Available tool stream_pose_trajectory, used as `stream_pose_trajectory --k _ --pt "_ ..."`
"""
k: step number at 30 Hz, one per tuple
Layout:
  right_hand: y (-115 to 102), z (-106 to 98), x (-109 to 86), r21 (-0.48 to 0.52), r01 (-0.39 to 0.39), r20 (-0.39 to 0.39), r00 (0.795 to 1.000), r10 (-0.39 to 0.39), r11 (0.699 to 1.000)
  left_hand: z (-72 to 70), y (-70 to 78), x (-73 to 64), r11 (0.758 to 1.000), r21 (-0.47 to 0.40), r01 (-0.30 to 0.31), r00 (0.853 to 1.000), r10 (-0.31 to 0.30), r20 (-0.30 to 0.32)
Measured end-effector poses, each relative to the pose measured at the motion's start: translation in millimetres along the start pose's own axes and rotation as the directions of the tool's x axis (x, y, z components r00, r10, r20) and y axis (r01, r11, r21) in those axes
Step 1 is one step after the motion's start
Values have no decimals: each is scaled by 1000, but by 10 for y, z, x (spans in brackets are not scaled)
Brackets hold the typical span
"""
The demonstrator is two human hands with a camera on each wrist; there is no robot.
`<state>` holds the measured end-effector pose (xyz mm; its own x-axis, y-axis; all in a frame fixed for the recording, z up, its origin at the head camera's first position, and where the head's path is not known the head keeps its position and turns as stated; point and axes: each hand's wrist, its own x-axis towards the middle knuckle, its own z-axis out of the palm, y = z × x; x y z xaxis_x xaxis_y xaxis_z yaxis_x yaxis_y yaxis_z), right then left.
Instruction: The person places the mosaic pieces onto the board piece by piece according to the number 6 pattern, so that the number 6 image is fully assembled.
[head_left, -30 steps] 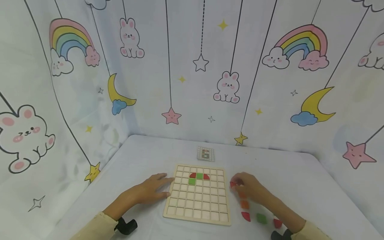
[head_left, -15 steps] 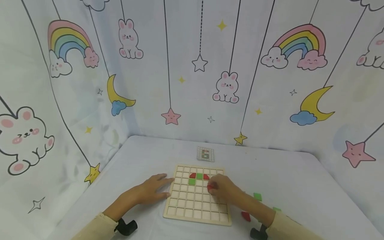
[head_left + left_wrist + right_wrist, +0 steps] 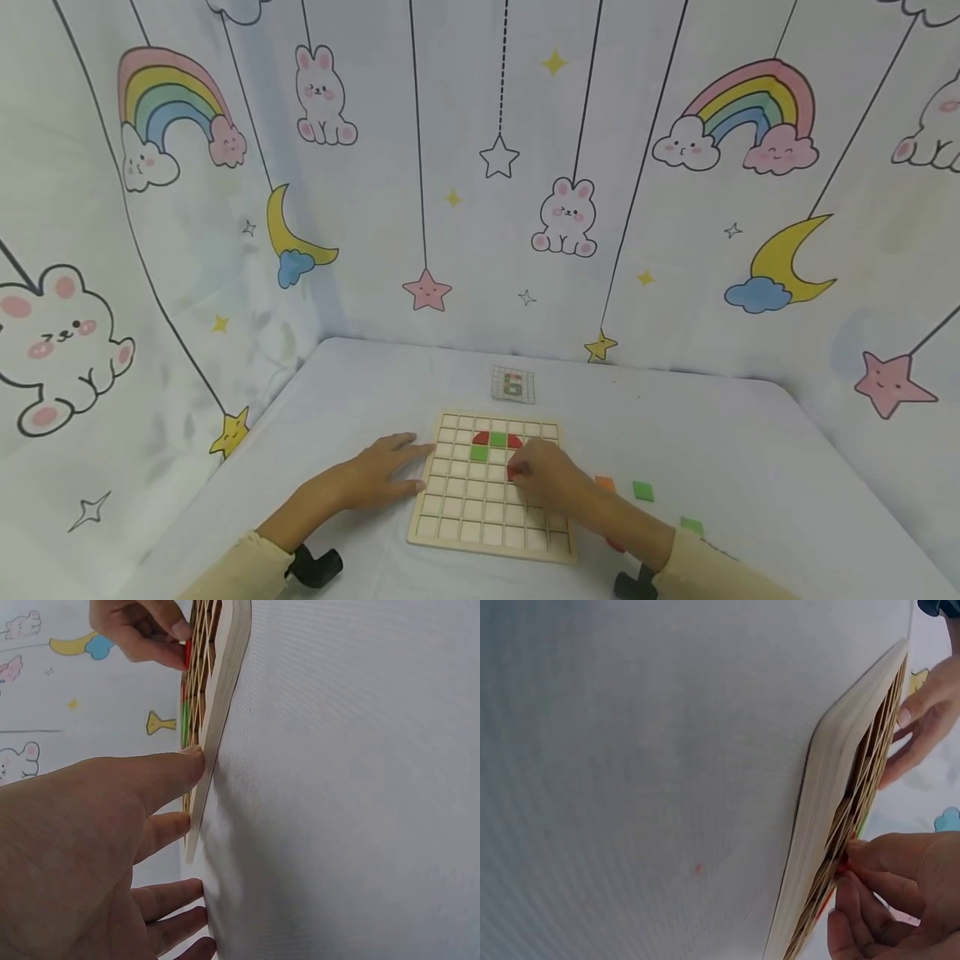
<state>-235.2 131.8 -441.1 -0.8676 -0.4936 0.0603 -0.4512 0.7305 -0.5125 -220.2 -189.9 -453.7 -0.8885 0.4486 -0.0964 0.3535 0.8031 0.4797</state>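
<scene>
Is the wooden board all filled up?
No, mostly empty: many squares on the wooden board show bare wood, and the right hand pinches a red piece.

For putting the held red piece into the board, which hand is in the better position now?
Probably the right hand: it already pinches the red piece at the squares of the board. The left hand holds no piece and touches the board's edge.
</scene>
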Motion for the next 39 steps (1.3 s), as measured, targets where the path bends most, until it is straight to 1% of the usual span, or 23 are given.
stream_pose_trajectory --k 4,7,11,13,15,17,19,22,24,27,29,33,34,36,39 --pt "-33 4 -4 -3 -33 12 999 33 999 6 5 0 1000 1 5 1000 -5 -3" --pt "0 21 2 14 -41 14 999 41 999 5 8 -9 1000 4 2 1000 -2 -3" --pt "62 36 -3 30 -24 7 1000 24 999 5 5 -19 1000 7 -12 1000 13 -2" --pt "94 32 -12 27 3 5 1000 -3 1000 10 1 -19 1000 8 -17 1000 17 -3" --pt "123 12 -35 37 27 5 1000 -27 999 16 -5 -18 1000 7 -17 1000 17 -3" --pt "152 -30 -65 53 30 5 1000 -30 998 21 -10 -18 1000 9 -13 1000 13 -4" --pt "175 -100 -101 73 5 0 1000 -5 997 24 -13 -17 1000 11 -10 1000 10 -3" --pt "238 -242 -156 91 -54 -24 998 56 994 25 -13 -17 1000 11 -6 1000 6 -3" --pt "312 -341 -195 91 -92 -42 994 96 992 25 -14 -17 1000 7 -5 1000 5 -3" --pt "482 -488 -278 89 -153 -61 985 159 984 25 -19 -10 1000 3 -1 1000 1 2" --pt "618 -575 -353 90 -174 -72 981 181 981 25 -25 -2 1000 8 3 1000 -3 9" --pt "882 -724 -531 92 -168 -88 980 177 981 13 -31 14 1000 23 7 1000 -7 19" --pt "940 -755 -575 92 -169 -85 981 177 981 8 -30 14 1000 23 10 1000 -10 19" --pt "1039 -809 -651 86 -196 -76 976 203 977 -4 -24 16 1000 24 11 1000 -12 19" --pt "1150 -875 -735 70 -251 -51 966 255 965 -11 -15 14 1000 19 20 1000 -20 21"
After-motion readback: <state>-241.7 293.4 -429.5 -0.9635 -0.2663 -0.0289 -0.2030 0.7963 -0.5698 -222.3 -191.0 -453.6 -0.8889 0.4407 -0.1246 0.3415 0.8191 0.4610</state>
